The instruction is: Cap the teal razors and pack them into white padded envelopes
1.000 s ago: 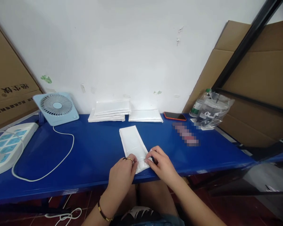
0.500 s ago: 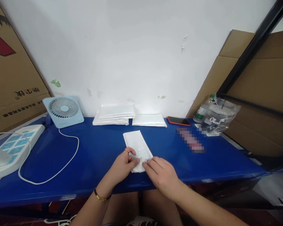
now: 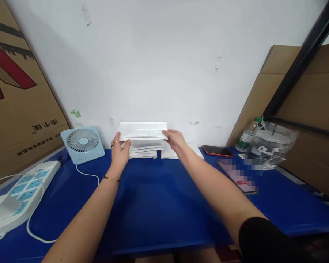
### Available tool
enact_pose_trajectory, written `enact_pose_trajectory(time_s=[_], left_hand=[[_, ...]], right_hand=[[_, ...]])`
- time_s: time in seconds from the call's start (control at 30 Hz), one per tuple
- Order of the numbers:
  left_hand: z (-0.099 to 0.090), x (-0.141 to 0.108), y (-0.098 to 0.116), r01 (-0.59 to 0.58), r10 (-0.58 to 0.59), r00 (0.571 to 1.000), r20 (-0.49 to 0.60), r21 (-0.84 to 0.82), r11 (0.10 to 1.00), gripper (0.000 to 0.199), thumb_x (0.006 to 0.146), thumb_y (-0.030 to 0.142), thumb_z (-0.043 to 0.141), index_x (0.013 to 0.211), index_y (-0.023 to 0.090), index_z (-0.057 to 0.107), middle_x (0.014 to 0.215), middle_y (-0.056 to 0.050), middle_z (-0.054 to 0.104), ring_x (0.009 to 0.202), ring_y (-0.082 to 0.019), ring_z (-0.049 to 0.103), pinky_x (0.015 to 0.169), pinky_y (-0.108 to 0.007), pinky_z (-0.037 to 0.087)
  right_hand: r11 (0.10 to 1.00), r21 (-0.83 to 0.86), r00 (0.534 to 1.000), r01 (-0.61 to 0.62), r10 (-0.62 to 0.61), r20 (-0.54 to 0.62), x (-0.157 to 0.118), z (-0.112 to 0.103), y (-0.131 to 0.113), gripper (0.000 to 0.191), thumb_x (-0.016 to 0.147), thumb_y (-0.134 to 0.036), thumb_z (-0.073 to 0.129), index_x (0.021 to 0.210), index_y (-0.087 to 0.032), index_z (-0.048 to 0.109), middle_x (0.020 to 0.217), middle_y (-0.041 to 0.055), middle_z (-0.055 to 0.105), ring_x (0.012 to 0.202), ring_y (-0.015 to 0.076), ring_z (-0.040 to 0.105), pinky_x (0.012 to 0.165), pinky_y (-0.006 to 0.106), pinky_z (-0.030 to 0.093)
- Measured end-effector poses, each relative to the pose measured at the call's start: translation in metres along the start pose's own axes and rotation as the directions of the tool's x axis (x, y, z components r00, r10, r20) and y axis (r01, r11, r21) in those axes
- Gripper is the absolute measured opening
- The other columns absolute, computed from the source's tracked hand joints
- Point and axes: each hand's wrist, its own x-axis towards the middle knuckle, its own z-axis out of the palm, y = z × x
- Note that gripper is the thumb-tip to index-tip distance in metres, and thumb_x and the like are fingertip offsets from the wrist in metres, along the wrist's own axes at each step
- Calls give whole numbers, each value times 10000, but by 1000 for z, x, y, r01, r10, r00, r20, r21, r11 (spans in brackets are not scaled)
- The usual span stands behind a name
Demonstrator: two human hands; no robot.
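Observation:
A flat white packet with a shiny clear wrapper [image 3: 142, 130] is held level between my two hands, just above the left stack of similar white packets [image 3: 144, 150]. My left hand [image 3: 120, 151] is closed on its left end, with the thumb in front and a ring on one finger. At the right end, my right hand [image 3: 176, 139] pinches it, thumb on top. Further right lies a lower group of white packets [image 3: 195, 149], partly hidden behind my right hand and wrist.
A light blue fan [image 3: 83, 144] and a white power strip [image 3: 24, 197] with its cable are on the left of the blue table [image 3: 153, 204]. Right are a red-edged phone [image 3: 218, 151], a pinkish blurred phone-like object [image 3: 239, 179], a bottle [image 3: 245, 138] and a bagged cup [image 3: 271, 146].
Both hands have moved from the table's front edge to the back, bringing the white packet from the table over the left stack. It is now turned crosswise. The camera view has shifted too.

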Motion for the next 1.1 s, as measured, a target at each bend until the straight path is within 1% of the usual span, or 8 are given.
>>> enact_pose_trajectory(time_s=[0.17,0.37,0.47,0.6,0.83,0.9,1.03,1.1], left_hand=[[23,27,-39,48,-120,983,139,438,898,656,845,449,435,1373,72,337,1416,-232,298,1324,-327,306,1064,-444,307],[36,19,-56,0,-124,974,189,550,835,728,852,513,369,1415,64,257,1445,-258,245,1324,-356,299,1041,-466,321],[37,17,-52,-7,-111,976,188,535,845,754,844,519,385,1419,54,236,1448,-269,227,1338,-368,256,1046,-503,295],[38,8,-34,16,-59,996,64,531,847,757,836,493,426,1425,76,200,1481,-254,129,1363,-406,116,1035,-617,208],[38,-47,16,-31,2,988,156,185,982,537,805,374,533,1282,160,411,1326,-156,381,1264,-286,349,1051,-457,313],[41,-71,26,209,-195,920,339,-3,978,545,816,438,523,1281,179,401,1287,-149,426,1148,-247,478,937,-401,439],[44,-103,33,573,-343,618,707,-107,812,536,857,506,433,1277,178,377,988,-93,605,752,-147,617,605,-271,524],[43,-103,34,526,-357,628,691,-40,850,485,852,435,452,1243,152,404,715,-14,595,549,-119,559,455,-221,455]], right_hand=[[970,-243,998,13,-27,-52,44,28,29,180,672,-258,662,788,-138,596,861,77,633,860,213,587,787,362,484],[867,-471,985,163,-117,125,46,-52,55,298,701,-231,603,989,-168,646,1096,68,615,1010,206,550,949,339,388],[530,-740,871,413,7,491,33,-98,72,641,544,-149,708,1173,-171,588,1315,117,495,1235,300,405,1011,378,334],[141,-828,827,542,84,556,17,-118,88,631,704,-145,581,1320,-174,447,1322,142,498,1157,278,506,906,349,416],[81,-854,858,513,-10,514,-27,-134,82,407,842,-146,423,1236,-179,517,1133,134,643,982,264,619,803,346,452],[130,-828,838,546,-85,539,-55,-140,84,426,852,-163,423,1271,-181,495,1193,128,617,1044,248,599,815,318,459],[270,-659,712,702,-236,661,-110,-140,86,464,832,-162,452,1291,-214,493,1237,87,598,1158,214,537,889,322,461],[357,-585,681,728,-280,677,-123,-140,85,474,822,-194,488,1294,-230,494,1245,81,591,1173,213,526,921,346,451]])
